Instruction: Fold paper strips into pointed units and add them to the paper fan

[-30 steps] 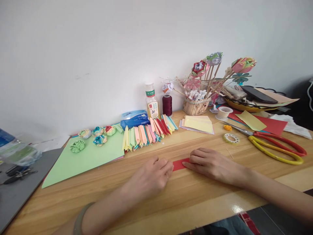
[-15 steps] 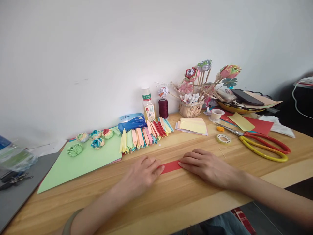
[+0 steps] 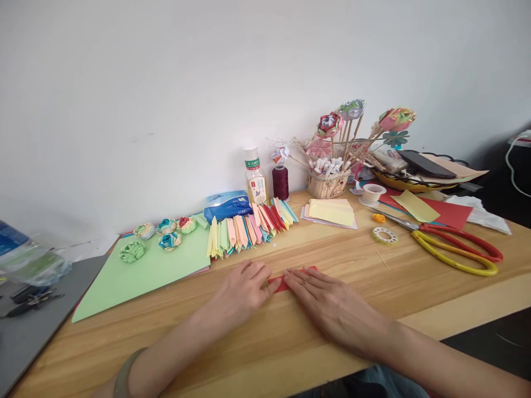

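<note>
A narrow red paper strip (image 3: 282,285) lies on the table between my two hands. My left hand (image 3: 248,283) has its fingers curled, with thumb and fingers gripping the strip's left end. My right hand (image 3: 327,298) lies flat across the strip, fingers stretched out and fingertips close to the left thumb. Much of the paper is covered by this hand; a red corner shows beyond its knuckles. Just behind my hands stands a row of folded paper pieces (image 3: 238,236) in several colours.
On the left, paper flowers (image 3: 133,251) rest on green sheets (image 3: 141,282). Behind are a tissue pack (image 3: 227,205), a bottle (image 3: 257,185) and purple thread (image 3: 280,183). Rightward lie yellow cards (image 3: 331,210), a tape roll (image 3: 384,235) and large scissors (image 3: 456,249).
My right hand has slid left along the red strip, from its right end onto its middle, and flattened. My left hand keeps its end. The view has shifted slightly.
</note>
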A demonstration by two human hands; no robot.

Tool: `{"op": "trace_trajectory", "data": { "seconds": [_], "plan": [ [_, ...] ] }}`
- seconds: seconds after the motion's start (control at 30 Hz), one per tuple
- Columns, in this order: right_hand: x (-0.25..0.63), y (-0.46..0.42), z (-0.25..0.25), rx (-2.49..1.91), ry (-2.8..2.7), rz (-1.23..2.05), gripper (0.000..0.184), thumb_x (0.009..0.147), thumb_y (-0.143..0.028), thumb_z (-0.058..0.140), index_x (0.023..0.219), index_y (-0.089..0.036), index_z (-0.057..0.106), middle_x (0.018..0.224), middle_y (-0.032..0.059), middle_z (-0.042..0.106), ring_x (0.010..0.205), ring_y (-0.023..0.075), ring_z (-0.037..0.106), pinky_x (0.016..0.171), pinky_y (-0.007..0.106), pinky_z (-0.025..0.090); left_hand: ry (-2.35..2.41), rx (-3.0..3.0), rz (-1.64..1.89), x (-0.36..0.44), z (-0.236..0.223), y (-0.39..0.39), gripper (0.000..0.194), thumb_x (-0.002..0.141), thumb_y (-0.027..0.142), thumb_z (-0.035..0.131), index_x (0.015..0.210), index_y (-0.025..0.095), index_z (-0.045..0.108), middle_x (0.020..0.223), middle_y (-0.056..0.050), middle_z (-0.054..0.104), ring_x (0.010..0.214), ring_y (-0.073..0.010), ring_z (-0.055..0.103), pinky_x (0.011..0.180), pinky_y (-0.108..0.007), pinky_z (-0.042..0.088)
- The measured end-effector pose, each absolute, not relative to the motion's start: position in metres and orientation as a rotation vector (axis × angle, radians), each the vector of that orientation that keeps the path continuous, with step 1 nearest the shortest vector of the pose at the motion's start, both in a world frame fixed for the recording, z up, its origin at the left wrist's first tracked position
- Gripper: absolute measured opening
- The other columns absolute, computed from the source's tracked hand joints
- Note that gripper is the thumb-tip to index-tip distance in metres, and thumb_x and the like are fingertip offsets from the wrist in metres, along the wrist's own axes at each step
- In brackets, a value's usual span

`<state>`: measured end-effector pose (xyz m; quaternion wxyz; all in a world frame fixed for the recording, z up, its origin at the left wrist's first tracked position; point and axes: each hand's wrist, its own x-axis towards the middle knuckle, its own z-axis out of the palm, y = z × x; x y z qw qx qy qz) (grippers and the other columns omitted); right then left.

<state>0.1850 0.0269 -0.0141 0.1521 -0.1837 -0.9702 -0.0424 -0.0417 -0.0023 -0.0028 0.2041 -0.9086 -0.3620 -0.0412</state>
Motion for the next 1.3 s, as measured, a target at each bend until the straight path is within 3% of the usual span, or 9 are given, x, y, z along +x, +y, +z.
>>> {"op": "trace_trajectory", "data": {
  "seconds": [0.3,0.4,0.53,0.57,0.67,0.93,1.13,1.2,1.3],
  "plan": [
    [0.234,0.045,-0.008,-0.567,-2.831,-0.253,0.045,0.089,-0.007,0.034,0.133,-0.006,0.043,0.128,0.0185,0.056,0.122,0.0265,0.049,0.102,0.054,0.036,-1.004,-2.558,-0.168,-0.043,-0.003,-0.005,0.016,0.091,0.014,0.053,0.107,0.012,0.056,0.091,-0.005,0.061,0.089,-0.0188,0.053,0.076,-0.032,0.039],
    [0.234,0.042,-0.008,-0.577,-2.809,-0.215,0.046,0.086,-0.007,0.036,0.132,-0.009,0.046,0.129,0.0154,0.055,0.122,0.0259,0.049,0.104,0.054,0.034,-0.983,-2.521,-0.255,-0.049,-0.002,-0.006,0.012,0.093,0.011,0.048,0.095,0.012,0.06,0.084,-0.004,0.062,0.082,-0.0178,0.054,0.07,-0.031,0.038],
    [0.229,0.041,-0.009,-0.584,-2.764,-0.184,0.043,0.087,-0.011,0.038,0.127,-0.013,0.052,0.126,0.0103,0.059,0.119,0.0247,0.052,0.104,0.051,0.034,-0.979,-2.467,-0.358,-0.041,0.007,-0.004,0.025,0.093,0.008,0.042,0.077,0.012,0.061,0.073,-0.004,0.059,0.074,-0.0183,0.052,0.065,-0.031,0.037],
    [0.228,0.04,-0.01,-0.59,-2.751,-0.19,0.042,0.088,-0.012,0.039,0.127,-0.013,0.053,0.125,0.0101,0.06,0.118,0.0243,0.053,0.104,0.05,0.033,-0.988,-2.457,-0.36,-0.033,0.009,-0.002,0.024,0.093,0.008,0.042,0.078,0.012,0.061,0.074,-0.004,0.059,0.075,-0.0188,0.052,0.066,-0.032,0.037],
    [0.227,0.04,-0.011,-0.611,-2.71,-0.21,0.04,0.089,-0.014,0.039,0.126,-0.015,0.054,0.122,0.0089,0.062,0.116,0.024,0.054,0.104,0.051,0.032,-0.962,-2.496,-0.261,-0.003,0.01,0.005,0.018,0.092,0.012,0.047,0.106,0.011,0.058,0.088,-0.006,0.06,0.084,-0.02,0.052,0.069,-0.032,0.039],
    [0.23,0.038,-0.013,-0.661,-2.698,-0.178,0.037,0.092,-0.016,0.039,0.125,-0.016,0.055,0.125,0.0066,0.06,0.116,0.0237,0.054,0.106,0.051,0.028,-1.073,-2.479,-0.173,-0.006,-0.008,0.002,0.013,0.089,0.006,0.049,0.087,0.007,0.061,0.081,-0.008,0.059,0.076,-0.021,0.051,0.062,-0.032,0.039],
    [0.23,0.039,-0.013,-0.661,-2.664,-0.155,0.034,0.094,-0.02,0.04,0.125,-0.019,0.055,0.122,0.0061,0.063,0.113,0.0223,0.055,0.106,0.052,0.026,-1.103,-2.506,-0.318,-0.046,-0.013,-0.018,0.02,0.093,0.008,0.044,0.106,0.01,0.059,0.089,-0.007,0.06,0.083,-0.0197,0.05,0.068,-0.032,0.04],
    [0.229,0.042,-0.011,-0.656,-2.657,-0.134,0.031,0.095,-0.02,0.04,0.121,-0.02,0.057,0.117,0.0061,0.065,0.108,0.0212,0.058,0.105,0.05,0.029,-1.158,-2.492,-0.423,-0.05,-0.016,-0.015,0.019,0.093,0.01,0.045,0.103,0.014,0.061,0.085,-0.005,0.06,0.082,-0.0195,0.05,0.067,-0.031,0.04],
    [0.224,0.048,-0.008,-0.656,-2.68,-0.103,0.028,0.095,-0.021,0.04,0.115,-0.016,0.059,0.107,0.0095,0.068,0.096,0.0213,0.06,0.09,0.043,0.044,-1.252,-2.468,-0.585,-0.054,-0.018,-0.006,0.022,0.09,0.007,0.047,0.09,0.017,0.067,0.079,-0.004,0.059,0.078,-0.019,0.049,0.063,-0.03,0.04]
  ]
}}
